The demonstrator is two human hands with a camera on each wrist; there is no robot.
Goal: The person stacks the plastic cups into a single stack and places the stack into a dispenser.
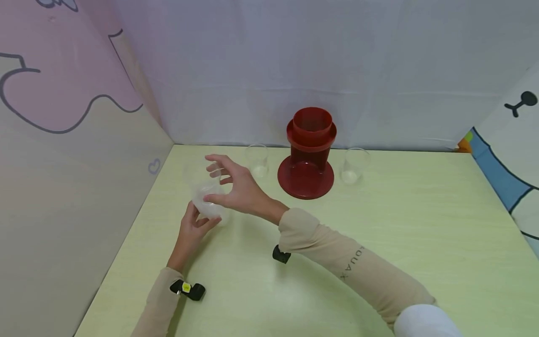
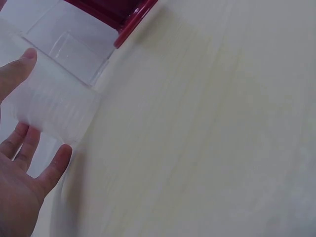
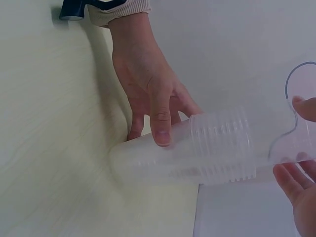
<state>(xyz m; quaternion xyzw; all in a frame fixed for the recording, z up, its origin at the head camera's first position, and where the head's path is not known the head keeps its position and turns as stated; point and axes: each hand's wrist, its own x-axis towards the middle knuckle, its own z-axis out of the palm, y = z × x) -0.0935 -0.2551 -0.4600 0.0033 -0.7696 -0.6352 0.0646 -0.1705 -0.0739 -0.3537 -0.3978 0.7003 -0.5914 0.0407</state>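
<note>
My left hand (image 1: 194, 229) grips a stack of nested clear plastic cups (image 3: 217, 148) near its lower end. In the right wrist view, the stack lies sideways across the frame, with several ridged rims close together. Beyond those rims, my right hand (image 1: 240, 189) holds a single clear plastic cup (image 3: 276, 145) between thumb and fingers. This cup's outline is faint, and I cannot tell whether it is fully apart from the stack. The left wrist view shows my left fingertips (image 2: 61, 158) against the stack's side.
A red stand (image 1: 306, 180) with a round base and cup-shaped top stands at the back of the pale table (image 1: 421, 224). One clear cup (image 1: 258, 169) is left of it, another clear cup (image 1: 351, 175) right. Fabric-covered walls (image 1: 236, 70) border the table.
</note>
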